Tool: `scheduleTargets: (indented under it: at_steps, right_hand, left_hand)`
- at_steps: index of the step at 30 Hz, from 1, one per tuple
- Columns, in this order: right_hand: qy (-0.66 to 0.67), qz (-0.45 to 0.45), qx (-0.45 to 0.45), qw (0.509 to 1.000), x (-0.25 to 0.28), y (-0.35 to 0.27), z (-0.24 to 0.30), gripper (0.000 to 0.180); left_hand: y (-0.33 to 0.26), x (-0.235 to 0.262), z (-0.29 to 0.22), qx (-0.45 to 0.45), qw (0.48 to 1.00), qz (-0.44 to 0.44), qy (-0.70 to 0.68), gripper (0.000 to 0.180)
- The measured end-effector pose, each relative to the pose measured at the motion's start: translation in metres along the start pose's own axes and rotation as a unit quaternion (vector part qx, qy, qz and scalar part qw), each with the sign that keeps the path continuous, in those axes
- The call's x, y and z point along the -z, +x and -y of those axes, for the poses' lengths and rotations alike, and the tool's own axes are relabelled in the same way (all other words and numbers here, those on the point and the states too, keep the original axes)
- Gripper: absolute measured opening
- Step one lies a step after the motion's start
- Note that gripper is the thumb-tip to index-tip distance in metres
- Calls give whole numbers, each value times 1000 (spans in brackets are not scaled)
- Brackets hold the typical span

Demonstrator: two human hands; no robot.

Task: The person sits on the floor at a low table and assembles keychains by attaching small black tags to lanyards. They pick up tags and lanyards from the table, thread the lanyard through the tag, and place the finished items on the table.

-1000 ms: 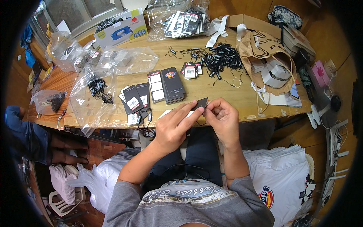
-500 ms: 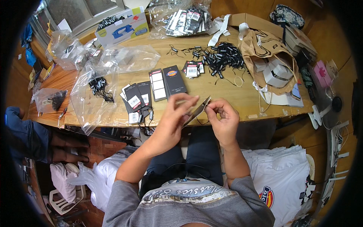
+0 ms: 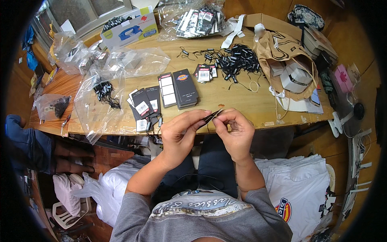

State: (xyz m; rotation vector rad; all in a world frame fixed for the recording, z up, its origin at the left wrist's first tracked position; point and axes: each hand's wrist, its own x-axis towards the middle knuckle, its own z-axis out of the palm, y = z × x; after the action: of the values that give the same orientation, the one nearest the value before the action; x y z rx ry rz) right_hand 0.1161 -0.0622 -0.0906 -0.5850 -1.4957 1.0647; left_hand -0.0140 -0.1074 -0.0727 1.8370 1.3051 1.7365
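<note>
Left hand [image 3: 181,135]: raised over the lap at the near table edge, fingers pinched on the lower end of a dark hang tag [image 3: 211,116].
Right hand [image 3: 236,131]: closed on the upper end of the same tag, fingertips bunched at its tip; probably working a thin cord there, though the cord is too fine to make out.
Change noted: a second ago the tag lay flatter and broadside between the hands; it now stands edge-on and tilted, and the hands have drawn closer together. Judged to mean the fine work at the tag's end is under way, not finished.
Table [image 3: 242,103]: pale wood, just beyond the hands.
Stack of dark tags [image 3: 185,88]: nearest pile, straight ahead of the left hand, with a white-panelled stack touching its left side.
Loose tags with white labels [image 3: 143,107]: left of that, partly on a clear plastic bag [image 3: 100,109].
Heap of black string fasteners [image 3: 238,60]: far centre of the table.
Brown paper bag [image 3: 282,48]: far right, lying open.
Blue and white box [image 3: 129,30]: far left corner.
Folded white shirts [image 3: 298,189]: beside the right elbow, below table level
</note>
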Motion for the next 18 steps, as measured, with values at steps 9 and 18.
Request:
scheduleTargets:
  at_steps: [9,18]
  right_hand:
    - [3,36,2,999,3,-2,1,10]
    - [-99,108,104,984,1,5,-1,11]
  left_hand:
    - [5,13,1,-42,993,108,16,18]
    - [7,19,17,132,964,123,-196,9]
